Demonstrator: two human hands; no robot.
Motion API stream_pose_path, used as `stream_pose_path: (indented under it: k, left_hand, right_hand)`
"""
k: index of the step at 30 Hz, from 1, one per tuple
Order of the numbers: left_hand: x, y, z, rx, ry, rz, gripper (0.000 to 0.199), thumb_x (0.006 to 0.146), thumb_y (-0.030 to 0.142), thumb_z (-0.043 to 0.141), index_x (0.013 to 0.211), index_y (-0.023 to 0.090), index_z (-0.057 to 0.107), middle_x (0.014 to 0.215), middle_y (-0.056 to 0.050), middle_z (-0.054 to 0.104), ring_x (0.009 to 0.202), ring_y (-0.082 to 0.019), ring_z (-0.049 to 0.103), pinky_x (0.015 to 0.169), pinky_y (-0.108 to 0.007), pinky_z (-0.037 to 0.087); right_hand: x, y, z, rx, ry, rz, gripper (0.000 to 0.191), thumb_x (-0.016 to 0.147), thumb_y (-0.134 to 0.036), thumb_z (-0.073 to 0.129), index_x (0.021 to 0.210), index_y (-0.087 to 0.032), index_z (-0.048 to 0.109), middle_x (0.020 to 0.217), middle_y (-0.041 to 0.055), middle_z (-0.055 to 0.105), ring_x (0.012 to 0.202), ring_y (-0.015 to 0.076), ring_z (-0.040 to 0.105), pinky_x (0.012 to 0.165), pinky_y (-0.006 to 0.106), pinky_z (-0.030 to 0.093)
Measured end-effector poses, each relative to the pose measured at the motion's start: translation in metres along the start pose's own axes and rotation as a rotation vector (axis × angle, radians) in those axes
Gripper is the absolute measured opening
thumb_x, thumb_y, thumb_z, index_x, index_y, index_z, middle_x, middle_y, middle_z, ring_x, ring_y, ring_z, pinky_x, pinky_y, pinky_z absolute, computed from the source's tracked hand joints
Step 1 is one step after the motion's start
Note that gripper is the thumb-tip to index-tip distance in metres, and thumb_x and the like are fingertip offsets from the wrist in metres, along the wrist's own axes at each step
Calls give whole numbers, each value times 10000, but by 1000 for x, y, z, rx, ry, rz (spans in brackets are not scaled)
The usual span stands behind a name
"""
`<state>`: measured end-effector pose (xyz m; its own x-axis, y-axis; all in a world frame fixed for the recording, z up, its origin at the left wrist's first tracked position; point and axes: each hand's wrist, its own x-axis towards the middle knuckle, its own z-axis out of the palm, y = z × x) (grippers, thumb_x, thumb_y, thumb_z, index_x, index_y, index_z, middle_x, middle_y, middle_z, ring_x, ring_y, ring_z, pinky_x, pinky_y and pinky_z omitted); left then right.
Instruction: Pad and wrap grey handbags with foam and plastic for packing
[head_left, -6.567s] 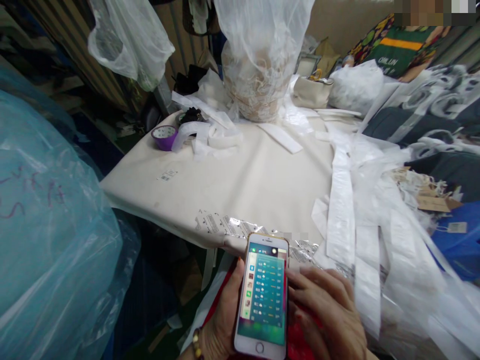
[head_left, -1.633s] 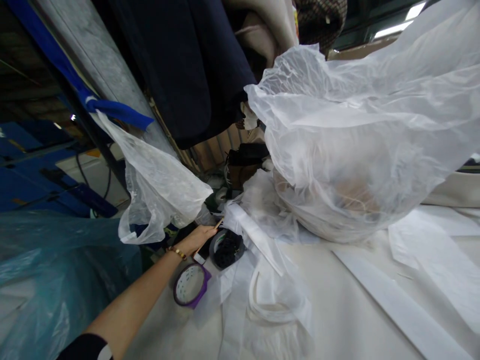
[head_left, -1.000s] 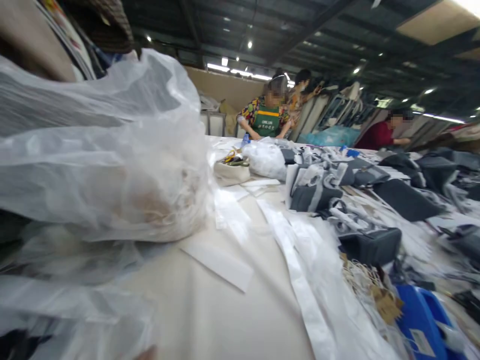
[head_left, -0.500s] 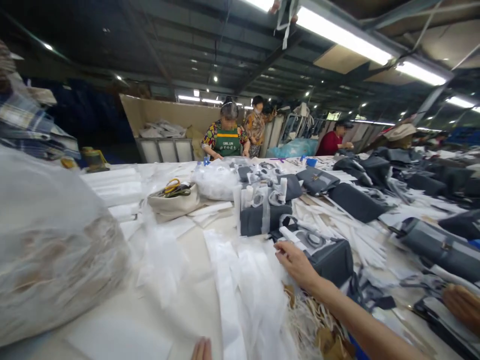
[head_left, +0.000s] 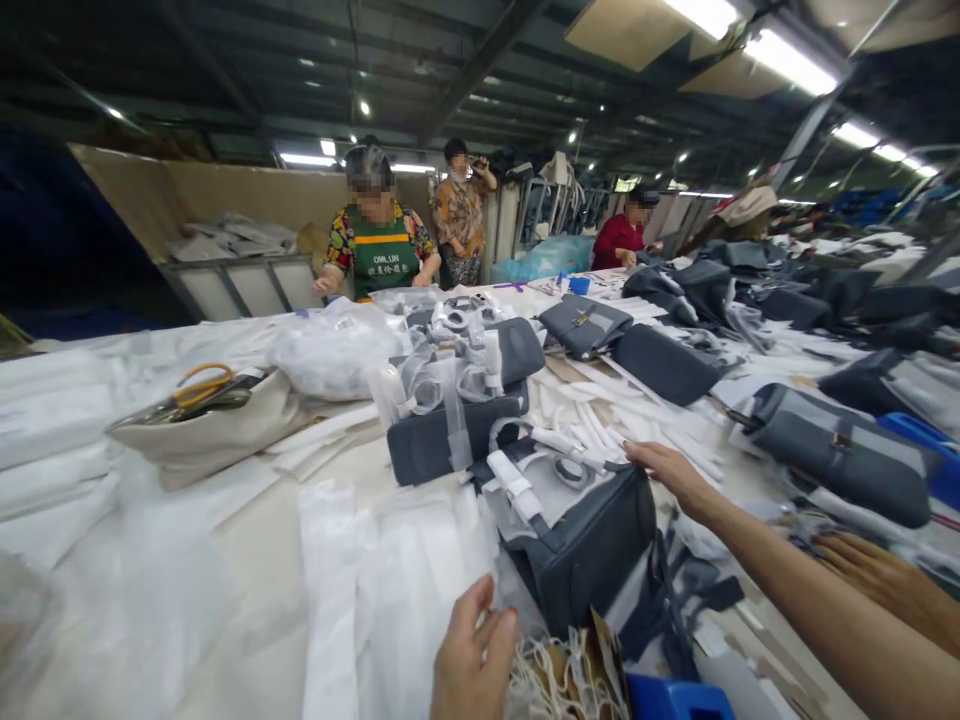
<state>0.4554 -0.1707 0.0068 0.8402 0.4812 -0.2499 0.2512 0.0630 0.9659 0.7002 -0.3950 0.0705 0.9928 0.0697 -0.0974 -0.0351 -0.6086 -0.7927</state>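
Across a crowded worktable, the camera wearer's right hand reaches from the right to the upper corner of a dark gray bag, fingertips touching its edge; whether they pinch it cannot be told from this angle. The left hand hovers at the near side of the bag, thumb and fingers apart, holding nothing, just beside a cluster of white cords and a blue bin.

The bag sits right of center, near the table's front, with clear-wrapped fittings and a black roll lying on top. Directly behind it stands a 2nd gray bag, a translucent band across its front. White strips spread to the left, near an open cream pouch holding yellow-handled scissors. A bundle of clear plastic lies behind the pouch.

At right, another person's hand rests beside a buckled gray bag, what it touches appearing partly blurred. In the background are 3 people: 1 in a green apron, 1 in a patterned shirt with an arm raised, and 1 in red, near a blue plastic bundle.
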Motion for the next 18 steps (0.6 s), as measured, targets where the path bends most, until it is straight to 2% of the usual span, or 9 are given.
stream_pose_path:
  k: [1, 3, 5, 7, 10, 12, 15, 18]
  left_hand:
    - [7, 4, 17, -20, -35, -26, 647, 739, 474, 515, 1237, 64, 475, 1280, -193, 533, 1168, -272, 531, 959, -327, 439]
    - [20, 7, 40, 13, -63, -38, 805, 671, 439, 575, 1330, 35, 349, 1384, -209, 417, 1275, -282, 416, 1045, -344, 350]
    - [29, 8, 50, 124, -73, -18, 892, 618, 416, 620, 1360, 40, 298, 1427, -204, 354, 1327, -292, 331, 1097, -364, 262]
    - [34, 10, 53, 238, -96, -22, 916, 586, 385, 651, 1361, 49, 297, 1416, -204, 366, 1328, -306, 318, 1104, -379, 234]
    - [35, 15, 57, 346, -121, -31, 926, 564, 343, 671, 1361, 57, 295, 1380, -211, 394, 1303, -319, 342, 1079, -398, 266]
    - [35, 16, 60, 397, -97, 3, 922, 563, 352, 672, 1352, 52, 302, 1378, -218, 385, 1298, -327, 339, 1069, -405, 275]
    - [37, 12, 65, 454, -60, 14, 910, 538, 380, 684, 1320, 65, 341, 1347, -210, 425, 1260, -348, 393, 1030, -407, 331]
    - [45, 5, 66, 440, -65, 40, 868, 510, 395, 704, 1258, 65, 414, 1264, -200, 508, 1202, -341, 467, 988, -370, 382]
  right_hand:
    - [-1, 8, -1, 47, -51, 13, 464, 694, -593, 491, 829, -185, 666, 950, 91, 683, 978, 307, 589, 860, 423, 427]
    - [0, 22, -1, 135, -143, 23, 551, 684, -633, 515, 976, -184, 646, 1064, 90, 663, 1045, 299, 570, 894, 413, 419]
    - [4, 35, 1, 209, -220, 24, 640, 636, -608, 604, 1115, -184, 588, 1176, 99, 614, 1127, 301, 522, 956, 410, 378]
    - [12, 47, 1, 279, -310, 30, 715, 575, -554, 680, 1178, -194, 547, 1221, 96, 584, 1155, 300, 497, 986, 402, 351]
    - [25, 61, -1, 378, -485, 61, 748, 477, -450, 744, 1159, -208, 557, 1101, 61, 632, 1054, 287, 551, 941, 388, 385]
    - [31, 65, -4, 430, -603, 83, 731, 431, -371, 759, 1118, -207, 575, 982, 30, 656, 964, 264, 582, 884, 365, 416]
    - [36, 65, -5, 482, -736, 92, 618, 432, -305, 751, 1021, -202, 594, 892, 10, 658, 858, 226, 600, 793, 330, 444]
    - [36, 65, -1, 527, -802, 64, 498, 467, -332, 733, 922, -194, 587, 811, -3, 649, 761, 194, 597, 713, 303, 448]
